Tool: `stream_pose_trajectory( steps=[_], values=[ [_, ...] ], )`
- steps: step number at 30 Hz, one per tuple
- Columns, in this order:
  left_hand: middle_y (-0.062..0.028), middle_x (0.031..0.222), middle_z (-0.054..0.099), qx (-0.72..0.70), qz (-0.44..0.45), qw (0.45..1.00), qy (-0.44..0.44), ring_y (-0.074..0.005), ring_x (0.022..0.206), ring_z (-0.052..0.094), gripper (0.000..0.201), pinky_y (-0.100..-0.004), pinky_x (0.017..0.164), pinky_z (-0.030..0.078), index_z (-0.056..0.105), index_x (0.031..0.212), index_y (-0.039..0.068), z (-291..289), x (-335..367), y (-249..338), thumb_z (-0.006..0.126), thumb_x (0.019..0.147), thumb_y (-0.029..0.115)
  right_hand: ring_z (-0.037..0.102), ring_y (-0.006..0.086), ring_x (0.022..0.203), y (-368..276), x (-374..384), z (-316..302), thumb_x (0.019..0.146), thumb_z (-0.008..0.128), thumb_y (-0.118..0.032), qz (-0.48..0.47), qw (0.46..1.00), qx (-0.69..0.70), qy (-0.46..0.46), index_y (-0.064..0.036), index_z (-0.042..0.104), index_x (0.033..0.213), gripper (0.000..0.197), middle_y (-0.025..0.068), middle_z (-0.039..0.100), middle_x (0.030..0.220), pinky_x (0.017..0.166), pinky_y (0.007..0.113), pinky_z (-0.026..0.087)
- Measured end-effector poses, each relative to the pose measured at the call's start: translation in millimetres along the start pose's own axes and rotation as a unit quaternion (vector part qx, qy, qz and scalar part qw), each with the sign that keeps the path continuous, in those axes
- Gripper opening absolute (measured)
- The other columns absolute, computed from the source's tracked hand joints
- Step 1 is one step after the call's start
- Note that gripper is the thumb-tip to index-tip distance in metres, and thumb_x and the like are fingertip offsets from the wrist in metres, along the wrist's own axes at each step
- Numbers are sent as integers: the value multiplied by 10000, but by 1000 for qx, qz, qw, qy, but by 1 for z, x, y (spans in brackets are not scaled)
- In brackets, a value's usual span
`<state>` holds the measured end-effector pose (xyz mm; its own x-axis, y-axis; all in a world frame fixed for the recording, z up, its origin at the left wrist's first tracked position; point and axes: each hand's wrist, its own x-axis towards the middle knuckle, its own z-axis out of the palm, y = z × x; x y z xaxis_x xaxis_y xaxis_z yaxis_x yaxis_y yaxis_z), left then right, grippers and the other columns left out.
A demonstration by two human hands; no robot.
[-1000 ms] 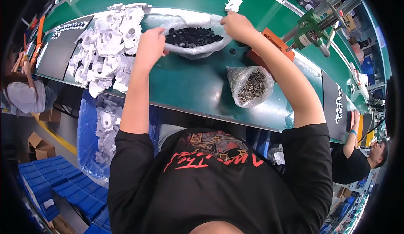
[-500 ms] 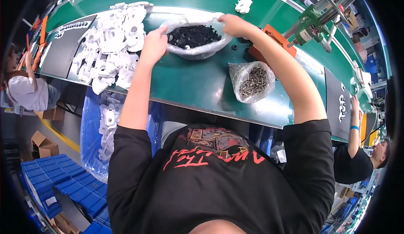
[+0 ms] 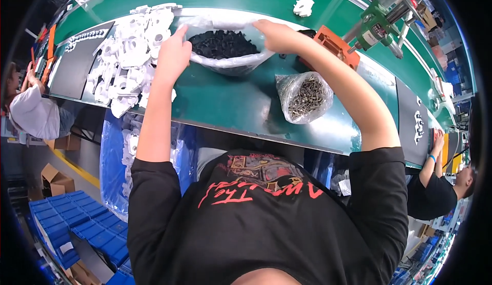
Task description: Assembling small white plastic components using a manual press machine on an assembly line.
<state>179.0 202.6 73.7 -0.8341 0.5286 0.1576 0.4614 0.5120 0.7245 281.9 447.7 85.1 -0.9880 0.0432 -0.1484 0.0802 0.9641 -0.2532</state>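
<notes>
A clear plastic bag (image 3: 233,65) of small black parts (image 3: 223,44) rests on the green workbench (image 3: 225,100), its mouth spread wide. My left hand (image 3: 174,54) grips the bag's left rim with curled fingers. On the opposite rim, my right hand (image 3: 274,35) pinches the plastic. Close to my left hand lies a heap of white plastic parts (image 3: 128,54). A second clear bag (image 3: 287,93), filled with metal screws (image 3: 310,98), stands nearer to me, below my right forearm.
An orange block (image 3: 335,46) and a green press (image 3: 376,28) stand at the right. One white piece (image 3: 303,7) lies at the back. Dark mats (image 3: 77,69) flank the bench. Below are a blue-lined bin (image 3: 115,167) and blue crates (image 3: 72,218). Co-workers sit at both sides.
Both hands have shifted slightly left with the bag of black parts, and its mouth is stretched wider. The right-hand co-worker's arms have lowered.
</notes>
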Motion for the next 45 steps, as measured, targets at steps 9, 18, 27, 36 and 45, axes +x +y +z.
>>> stream_pose_trajectory(
  steps=[9,18,27,36,45],
  values=[
    [-323,1347,344,132,86,987,12,-394,1144,490,514,-376,987,377,488,1293,115,4,-21,-5,539,782,122,426,319,1234,15,-2,-5,734,531,-72,-50,998,16,31,-34,442,1303,577,205,418,1349,1029,351,349],
    [-232,1018,611,12,274,950,-152,-346,968,596,364,-370,860,449,538,1214,88,44,26,2,413,873,98,524,348,1115,6,-6,10,718,671,-431,-76,994,-72,5,-190,563,1229,576,179,378,1383,942,436,422],
    [-185,1211,546,158,197,958,-135,-339,1127,509,434,-376,938,411,474,1252,33,51,33,5,530,869,230,518,354,1124,0,-19,-7,709,675,-480,20,993,-86,-78,-22,441,1303,786,182,212,1474,937,426,427],
    [-179,1300,481,138,350,924,64,-336,1266,395,400,-604,1025,219,484,1250,81,60,22,7,533,871,199,612,212,944,6,-151,-71,842,585,-312,-32,953,230,195,3,526,1224,498,160,613,1105,836,307,466],
    [-167,1110,604,91,190,953,-218,-262,1059,572,344,-362,1045,279,546,1199,69,62,-47,33,557,882,202,478,191,862,96,-496,-11,909,427,-196,29,606,510,610,92,486,1210,421,114,572,889,829,323,394]
  ],
)
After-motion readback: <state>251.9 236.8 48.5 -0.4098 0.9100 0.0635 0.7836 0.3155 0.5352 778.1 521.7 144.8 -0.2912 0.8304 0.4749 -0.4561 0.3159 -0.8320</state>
